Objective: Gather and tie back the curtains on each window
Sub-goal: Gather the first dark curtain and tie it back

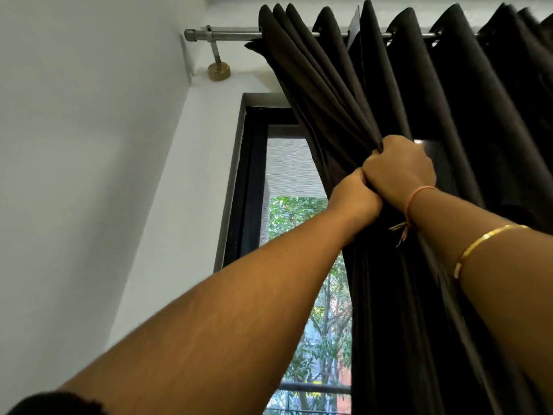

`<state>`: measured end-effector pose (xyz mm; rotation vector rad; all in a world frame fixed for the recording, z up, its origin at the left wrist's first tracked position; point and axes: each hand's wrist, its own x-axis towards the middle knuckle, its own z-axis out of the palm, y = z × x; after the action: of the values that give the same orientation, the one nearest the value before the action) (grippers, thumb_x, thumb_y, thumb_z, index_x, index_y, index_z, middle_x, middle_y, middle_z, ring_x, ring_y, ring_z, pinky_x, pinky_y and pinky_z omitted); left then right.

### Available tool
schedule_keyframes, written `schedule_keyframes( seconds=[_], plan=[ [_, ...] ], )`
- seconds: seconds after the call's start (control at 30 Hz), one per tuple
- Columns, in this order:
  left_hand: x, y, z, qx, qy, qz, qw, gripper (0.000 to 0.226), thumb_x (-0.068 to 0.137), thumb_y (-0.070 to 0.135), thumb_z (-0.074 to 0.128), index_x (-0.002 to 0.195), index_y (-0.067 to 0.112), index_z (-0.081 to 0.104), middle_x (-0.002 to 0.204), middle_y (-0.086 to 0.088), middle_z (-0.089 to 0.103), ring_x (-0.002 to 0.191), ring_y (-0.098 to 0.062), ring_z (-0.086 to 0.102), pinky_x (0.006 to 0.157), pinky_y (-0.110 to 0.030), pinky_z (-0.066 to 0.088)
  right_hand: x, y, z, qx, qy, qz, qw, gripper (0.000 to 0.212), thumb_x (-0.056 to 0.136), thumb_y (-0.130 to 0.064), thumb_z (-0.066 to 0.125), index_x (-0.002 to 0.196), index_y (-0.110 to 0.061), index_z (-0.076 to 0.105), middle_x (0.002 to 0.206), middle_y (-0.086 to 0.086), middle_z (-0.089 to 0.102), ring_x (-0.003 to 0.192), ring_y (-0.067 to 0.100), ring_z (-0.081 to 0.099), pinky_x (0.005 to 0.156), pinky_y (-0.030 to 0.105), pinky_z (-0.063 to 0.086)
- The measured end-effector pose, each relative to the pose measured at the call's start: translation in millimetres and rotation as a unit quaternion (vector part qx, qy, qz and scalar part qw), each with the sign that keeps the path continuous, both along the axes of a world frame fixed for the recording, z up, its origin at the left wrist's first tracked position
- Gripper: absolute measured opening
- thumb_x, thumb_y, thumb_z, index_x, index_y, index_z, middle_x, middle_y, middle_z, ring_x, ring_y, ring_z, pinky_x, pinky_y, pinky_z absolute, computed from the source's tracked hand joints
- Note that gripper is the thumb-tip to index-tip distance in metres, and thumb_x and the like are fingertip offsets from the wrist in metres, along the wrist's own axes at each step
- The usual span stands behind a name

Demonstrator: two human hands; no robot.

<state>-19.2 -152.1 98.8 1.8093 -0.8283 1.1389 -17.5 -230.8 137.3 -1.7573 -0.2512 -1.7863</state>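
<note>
Gathering underway, nothing tied yet. Left hand (356,199) and right hand (401,172), fists touching, both clench bunched folds of the dark brown curtain (449,115), which hangs near the left end of the curtain rod (233,35). Window (296,175) partly uncovered; no tieback visible.

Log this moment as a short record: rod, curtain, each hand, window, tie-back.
rod: metal, on a wall bracket
curtain: dark, hung on the rod, folds gathered into one bunch
right hand: grips the bunch
left hand: grips the bunch just below, touching the right hand
window: dark frame, left part uncovered, trees outside
tie-back: none visible
</note>
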Motion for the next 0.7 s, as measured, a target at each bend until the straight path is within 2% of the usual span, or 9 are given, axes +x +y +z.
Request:
schedule_keyframes(
  seconds=[0.1, 0.17, 0.23, 0.33, 0.4, 0.47, 0.53, 0.6, 0.7],
  plan=[
    [6, -4, -5, 0.01, -0.008, 0.026, 1.0, 0.039, 0.087, 0.011, 0.051, 0.125, 0.013, 0.05, 0.118, -0.017, 0.061, 0.109, -0.033, 0.056, 0.084, -0.039, 0.046, 7, -4, 0, -0.024, 0.006, 0.017, 1.0, 0.018, 0.09, -0.023, 0.047, 0.09, -0.008, 0.056, 0.102, 0.019, 0.061, 0.098, 0.041, 0.057, 0.078, 0.039, 0.043],
    [11, 2, -12, 0.025, -0.014, 0.067, 0.997, 0.043, 0.087, 0.012, 0.05, 0.129, 0.012, 0.044, 0.119, -0.019, 0.06, 0.108, -0.035, 0.055, 0.079, -0.036, 0.043, 16, 1, -5, -0.051, 0.016, 0.052, 0.997, 0.024, 0.092, -0.027, 0.049, 0.075, -0.011, 0.049, 0.089, 0.015, 0.058, 0.095, 0.039, 0.058, 0.073, 0.036, 0.04],
    [17, 12, -21, 0.035, -0.005, 0.108, 0.994, 0.048, 0.089, 0.014, 0.047, 0.136, 0.012, 0.034, 0.12, -0.02, 0.057, 0.108, -0.037, 0.055, 0.077, -0.035, 0.04, 27, 10, -16, -0.083, 0.025, 0.089, 0.992, 0.03, 0.092, -0.031, 0.051, 0.069, -0.012, 0.045, 0.082, 0.013, 0.056, 0.091, 0.037, 0.058, 0.069, 0.034, 0.037],
    [24, 37, -32, 0.051, 0.026, 0.176, 0.983, 0.062, 0.091, 0.013, 0.045, 0.146, 0.015, 0.016, 0.127, -0.019, 0.052, 0.11, -0.036, 0.053, 0.077, -0.034, 0.039, 43, 30, -36, -0.132, 0.039, 0.144, 0.98, 0.027, 0.092, -0.035, 0.05, 0.083, -0.01, 0.05, 0.075, 0.006, 0.056, 0.084, 0.033, 0.059, 0.069, 0.037, 0.042],
    [26, 57, -39, 0.059, 0.052, 0.202, 0.976, 0.068, 0.091, 0.009, 0.044, 0.149, 0.015, 0.009, 0.133, -0.019, 0.048, 0.114, -0.034, 0.051, 0.077, -0.032, 0.039, 51, 45, -51, -0.155, 0.056, 0.172, 0.971, 0.026, 0.092, -0.037, 0.049, 0.089, -0.011, 0.049, 0.068, 0.002, 0.051, 0.076, 0.031, 0.058, 0.065, 0.037, 0.043],
    [24, 76, -46, 0.057, 0.076, 0.215, 0.972, 0.07, 0.09, 0.005, 0.042, 0.15, 0.014, 0.006, 0.141, -0.018, 0.041, 0.122, -0.032, 0.047, 0.083, -0.03, 0.04, 56, 58, -63, -0.183, 0.07, 0.203, 0.959, 0.023, 0.092, -0.035, 0.05, 0.094, -0.013, 0.046, 0.067, 0.001, 0.051, 0.071, 0.028, 0.056, 0.062, 0.035, 0.041],
    [20, 93, -50, 0.048, 0.083, 0.23, 0.968, 0.07, 0.09, 0.004, 0.043, 0.149, 0.013, 0.008, 0.142, -0.018, 0.04, 0.123, -0.031, 0.046, 0.092, -0.032, 0.042, 59, 68, -74, -0.212, 0.093, 0.232, 0.945, 0.022, 0.091, -0.029, 0.052, 0.105, -0.014, 0.046, 0.078, 0.005, 0.06, 0.076, 0.027, 0.059, 0.066, 0.034, 0.045],
    [15, 108, -53, 0.037, 0.077, 0.234, 0.968, 0.064, 0.09, 0.005, 0.045, 0.147, 0.013, 0.018, 0.134, -0.016, 0.048, 0.116, -0.029, 0.052, 0.095, -0.037, 0.046, 61, 76, -84, -0.243, 0.125, 0.25, 0.929, 0.032, 0.089, -0.022, 0.055, 0.118, -0.017, 0.043, 0.098, 0.01, 0.065, 0.087, 0.027, 0.063, 0.079, 0.039, 0.053],
    [11, 125, -57, 0.022, 0.074, 0.238, 0.968, 0.048, 0.089, 0.004, 0.05, 0.135, 0.011, 0.037, 0.118, -0.013, 0.057, 0.102, -0.027, 0.058, 0.089, -0.04, 0.05, 62, 85, -99, -0.278, 0.156, 0.261, 0.911, 0.05, 0.085, -0.016, 0.058, 0.13, -0.02, 0.036, 0.099, 0.007, 0.065, 0.086, 0.023, 0.064, 0.08, 0.04, 0.055]
  ],
)
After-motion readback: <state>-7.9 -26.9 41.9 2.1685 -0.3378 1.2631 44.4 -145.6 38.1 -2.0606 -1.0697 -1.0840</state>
